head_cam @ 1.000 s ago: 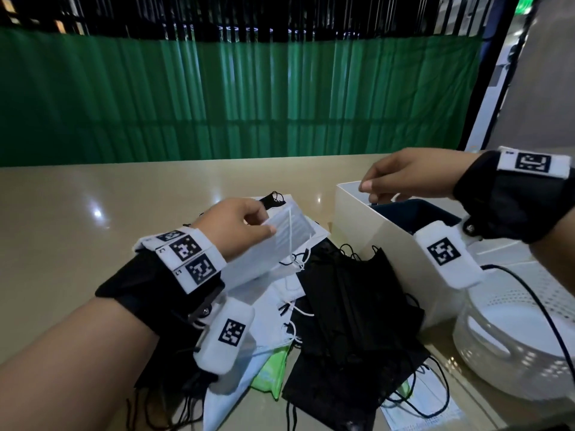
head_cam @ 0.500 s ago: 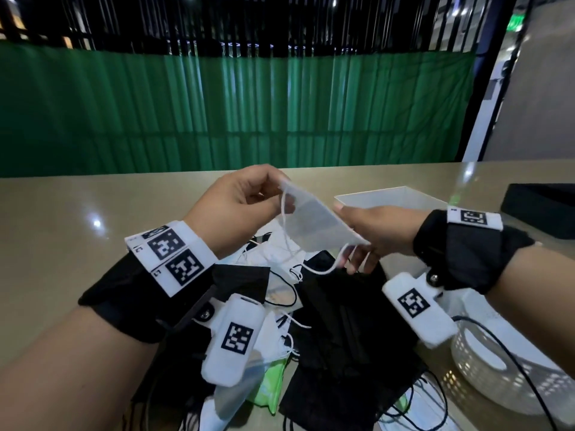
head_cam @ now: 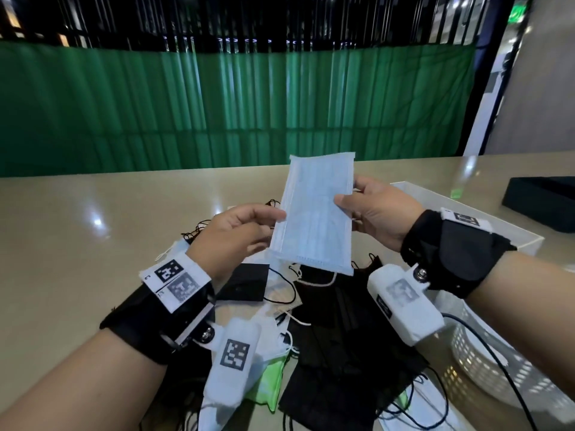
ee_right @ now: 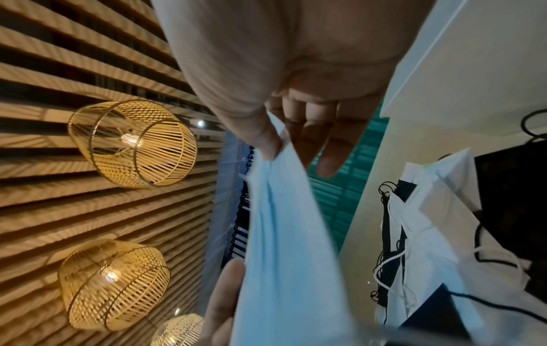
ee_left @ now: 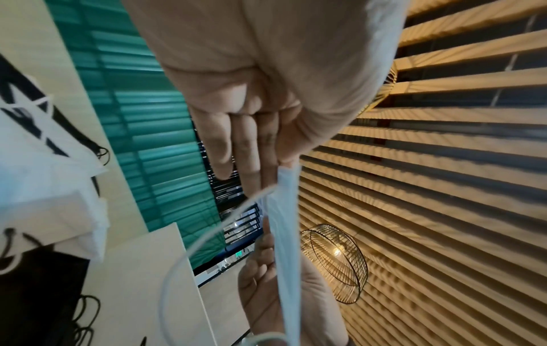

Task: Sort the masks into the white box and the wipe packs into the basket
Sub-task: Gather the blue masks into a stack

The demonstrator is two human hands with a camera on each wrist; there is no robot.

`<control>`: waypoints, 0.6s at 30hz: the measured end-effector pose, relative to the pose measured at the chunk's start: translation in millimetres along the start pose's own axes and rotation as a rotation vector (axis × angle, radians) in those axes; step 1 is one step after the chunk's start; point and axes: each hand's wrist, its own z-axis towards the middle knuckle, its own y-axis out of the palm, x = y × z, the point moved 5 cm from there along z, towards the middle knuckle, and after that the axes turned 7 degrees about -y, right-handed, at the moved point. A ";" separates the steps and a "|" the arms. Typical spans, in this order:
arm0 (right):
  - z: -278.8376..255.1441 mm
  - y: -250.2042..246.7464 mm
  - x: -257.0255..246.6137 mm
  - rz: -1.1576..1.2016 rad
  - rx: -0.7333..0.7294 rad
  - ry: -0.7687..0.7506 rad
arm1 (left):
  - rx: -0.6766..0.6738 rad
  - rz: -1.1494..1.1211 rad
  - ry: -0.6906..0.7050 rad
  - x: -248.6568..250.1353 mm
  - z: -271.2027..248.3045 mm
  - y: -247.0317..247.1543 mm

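Both hands were raised at the centre of the head view, and one light-blue mask (head_cam: 314, 213) was held upright between them above the table (head_cam: 77, 244). Its left edge was pinched by the left hand (head_cam: 236, 234) between thumb and fingers, the remaining fingers (ee_left: 225, 149) extended loosely. Its right edge was pinched by the right hand (head_cam: 376, 213), thumb in front and fingers behind. A white ear loop (ee_left: 189, 252) was seen hanging from the mask in the left wrist view. Below the hands, in the lower centre of the frame, a pile of black masks (head_cam: 342, 353) and white masks (head_cam: 273, 325) was spread, with a green wipe pack (head_cam: 270, 384) partly covered beneath it. To the right, behind the right wrist, the white box (head_cam: 497, 219) was partly visible, and the white basket (head_cam: 497, 377) was seen at the lower right.
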 end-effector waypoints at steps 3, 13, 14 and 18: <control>-2.1 7.4 2.1 -0.067 -0.028 -0.048 | 0.005 -0.154 -0.079 -7.7 1.4 -2.8; -6.0 61.1 35.5 -0.115 -0.290 0.071 | 0.011 -0.041 -0.203 -33.3 -10.0 -38.8; -7.5 62.7 47.2 -0.156 -0.332 0.144 | 0.052 -0.067 -0.211 -36.4 -12.1 -49.8; -16.5 62.0 94.4 -0.370 -0.469 0.363 | 0.198 -0.196 -0.282 -54.4 -20.0 -89.3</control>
